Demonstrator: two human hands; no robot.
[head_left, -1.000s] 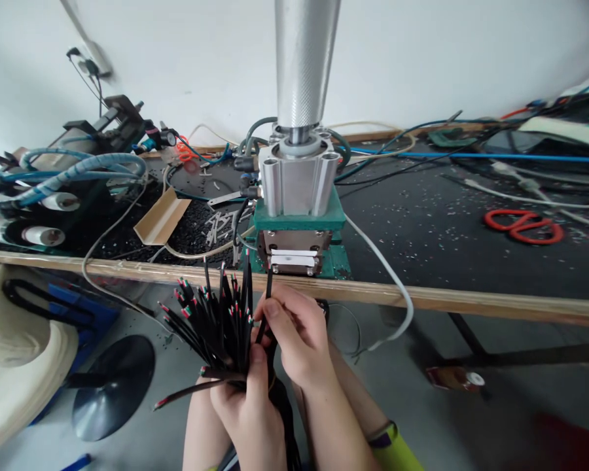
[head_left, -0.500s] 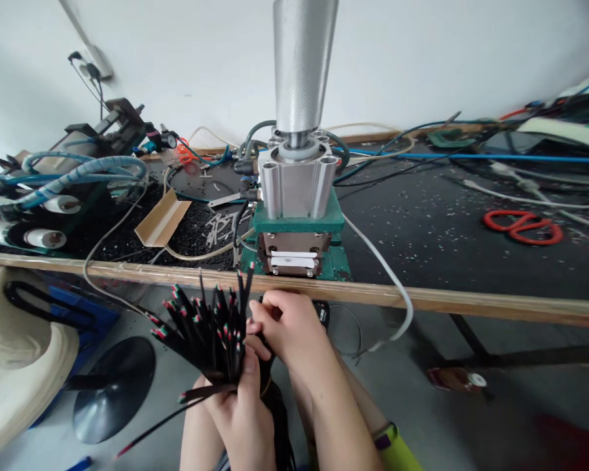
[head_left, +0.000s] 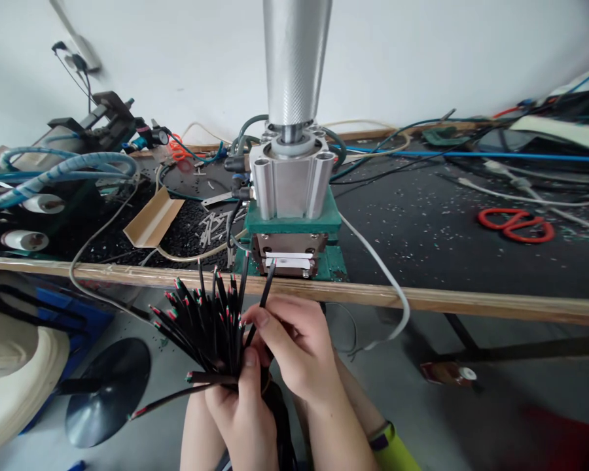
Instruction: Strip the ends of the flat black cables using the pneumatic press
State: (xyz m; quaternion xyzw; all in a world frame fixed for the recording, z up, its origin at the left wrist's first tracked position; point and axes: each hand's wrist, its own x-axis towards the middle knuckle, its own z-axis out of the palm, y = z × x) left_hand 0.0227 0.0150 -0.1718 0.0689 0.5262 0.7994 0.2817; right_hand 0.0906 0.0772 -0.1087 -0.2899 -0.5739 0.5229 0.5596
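- Inside the left hand (head_left: 248, 409), firmly gripped: bundle of black cables (head_left: 203, 330), fanned upward, tips red, green and white; two cables jut out leftward.
- Just above and right of it, the right hand (head_left: 299, 347) pinches one cable (head_left: 267, 286), slightly tilted.
- Ahead of both hands: wooden bench edge (head_left: 373, 294), near; metal machine (head_left: 292, 186) behind it. Rightward, open floor (head_left: 392, 379).
- Right fingertips partly hidden; machine top cut off; cable-to-machine contact cannot be determined.
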